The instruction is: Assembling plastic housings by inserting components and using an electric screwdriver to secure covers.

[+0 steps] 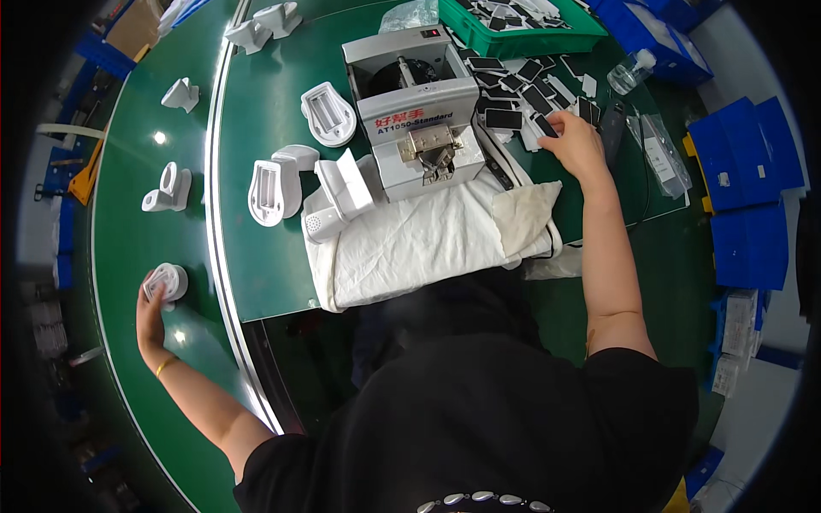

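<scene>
Far out to the left, my left hand [151,318] is closed round a white plastic housing [174,275] on the green belt. At the upper right, my right hand [575,144] reaches into a loose pile of small flat black-and-white pieces [513,84]. Its thumb and fingertips close on one black-and-white piece [545,126] at the near edge of the pile. A grey tape dispenser machine [419,111] stands between the hands. Left of it are more white housings, one upright with an open slot [328,115], another lying with its slot up [270,192].
A white cloth [410,244] covers the table's front edge, with a white housing [338,198] on its left end. A green crate [556,38] of flat pieces, a clear bottle [630,73] and blue bins [748,154] stand right. More white parts [180,94] sit on the belt.
</scene>
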A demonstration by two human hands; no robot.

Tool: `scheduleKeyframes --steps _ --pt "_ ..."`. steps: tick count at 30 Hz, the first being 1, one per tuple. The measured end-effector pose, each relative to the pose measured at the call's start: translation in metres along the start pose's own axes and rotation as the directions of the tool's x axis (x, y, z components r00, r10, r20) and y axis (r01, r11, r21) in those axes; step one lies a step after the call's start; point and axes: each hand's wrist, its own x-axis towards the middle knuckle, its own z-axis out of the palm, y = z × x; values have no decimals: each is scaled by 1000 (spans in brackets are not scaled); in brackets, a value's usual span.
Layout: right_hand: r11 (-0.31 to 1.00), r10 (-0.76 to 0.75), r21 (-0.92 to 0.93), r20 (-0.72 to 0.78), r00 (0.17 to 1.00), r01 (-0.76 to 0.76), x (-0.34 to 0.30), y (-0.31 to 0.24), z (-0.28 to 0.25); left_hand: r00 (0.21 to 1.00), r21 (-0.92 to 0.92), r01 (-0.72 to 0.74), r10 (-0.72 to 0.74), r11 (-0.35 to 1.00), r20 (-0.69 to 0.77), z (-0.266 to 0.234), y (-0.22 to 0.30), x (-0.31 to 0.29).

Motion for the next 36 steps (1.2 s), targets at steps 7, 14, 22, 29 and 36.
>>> scheduleKeyframes --steps 7,14,22,29,36 --pt "982 -86 146 -232 969 122 6 31 12 967 509 -148 232 848 -106 25 2 -45" --pt "459 -112 825 -315 942 330 -47 -61 -41 711 -23 -558 463 830 -529 198 115 -142" --pt "215 -529 961 -37 848 176 -137 -152 -57 586 -337 -789 794 514 -161 365 147 -190" --pt "366 -513 891 -46 857 267 -147 -143 -40 529 -206 -845 829 494 -182 385 144 -190" --pt "359 -514 887 -73 855 291 -146 -138 -37 494 -148 -867 859 476 -134 383 147 -193"
